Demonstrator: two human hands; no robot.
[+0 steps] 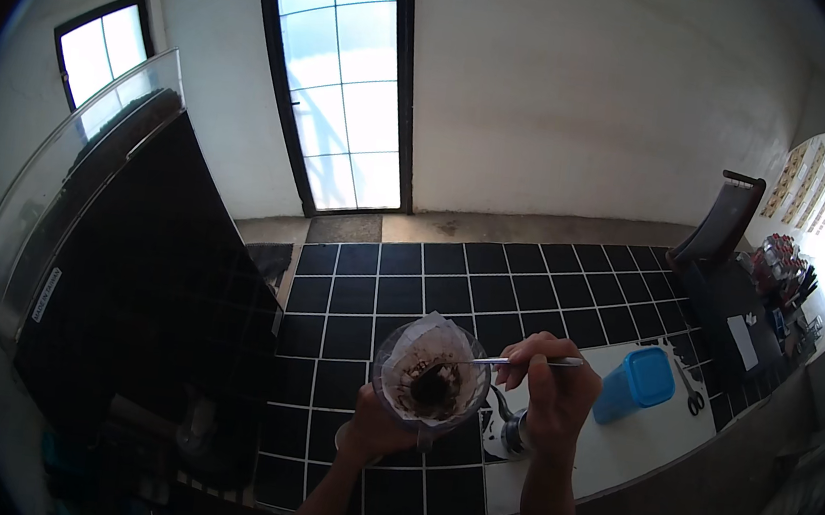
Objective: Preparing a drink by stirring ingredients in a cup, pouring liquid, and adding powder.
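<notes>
My left hand [372, 423] grips a clear coffee dripper [479, 400] from below and left. Inside it sits a white paper filter [435, 328] with dark coffee grounds [432, 389] at the bottom and specks on its sides. A metal spoon [492, 361] is pinched in my right hand [551, 378], its bowl end dipping into the filter. Below that hand, partly hidden by it, stands a gooseneck kettle [513, 430]. A pale round rim [341, 437] shows under my left hand; what it belongs to is hidden.
A blue lidded plastic container [636, 387] and scissors [691, 392] are on a white surface [610, 459] at right. Black tiles [393, 338] cover the counter. A tall dark machine [150, 245] with a clear hopper [126, 114] stands left. Bottles [781, 262] stand far right.
</notes>
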